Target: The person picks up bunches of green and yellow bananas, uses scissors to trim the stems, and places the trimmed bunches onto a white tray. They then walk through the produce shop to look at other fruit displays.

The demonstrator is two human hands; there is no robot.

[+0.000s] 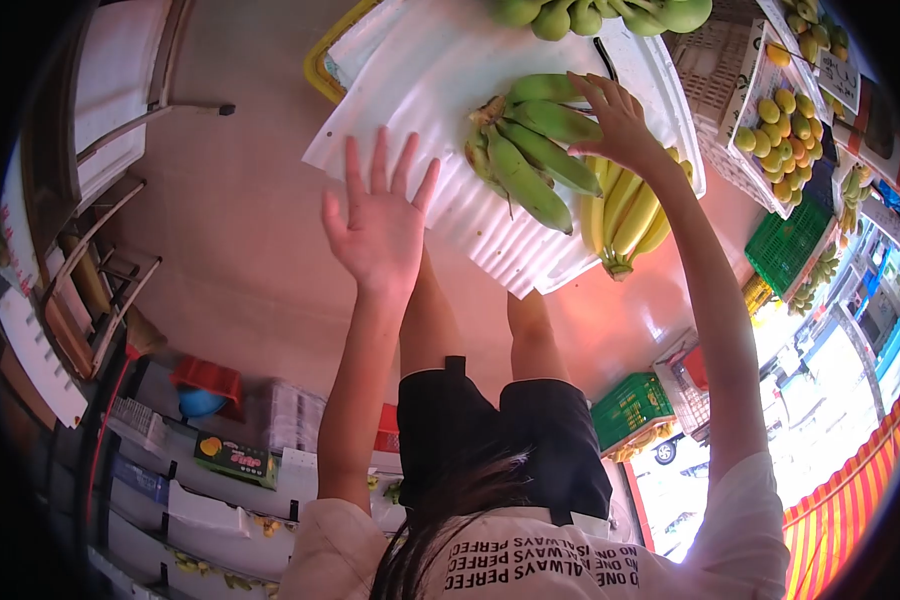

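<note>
Open hands above a padded stand of bananas, with fruit crates around

The left hand (378, 225) is wide open, palm up to the camera, fingers spread, and holds nothing; it is over the near left edge of the white sheet (400, 90). The right hand (615, 125) is open too, fingers apart and slightly bent, at the tips of the green bunch (535, 150). It is not closed round anything; whether it touches the fruit, I cannot tell.

The green bunch lies on the ribbed sheet, stem end to the left, between the hands. Just beside it, to the right and below the right hand, is the yellow bunch (625, 215), its stem end at the sheet's near edge. More green bananas (590, 15) lie at the far edge. A yellow rim (320, 70) shows from under the sheet at the far left.

Farther right, a white crate (732, 135) holds a heap of yellow-green and orange fruit (782, 145). A green crate (785, 235) is just beside it; its contents are hard to make out. Lower down, near the shorts (505, 430), stands another green box (632, 405) with yellow fruit (642, 440) along its near edge. On the left, a red tub (210, 385) holds something blue (200, 402), near a printed carton (235, 458) on the shelving.
</note>
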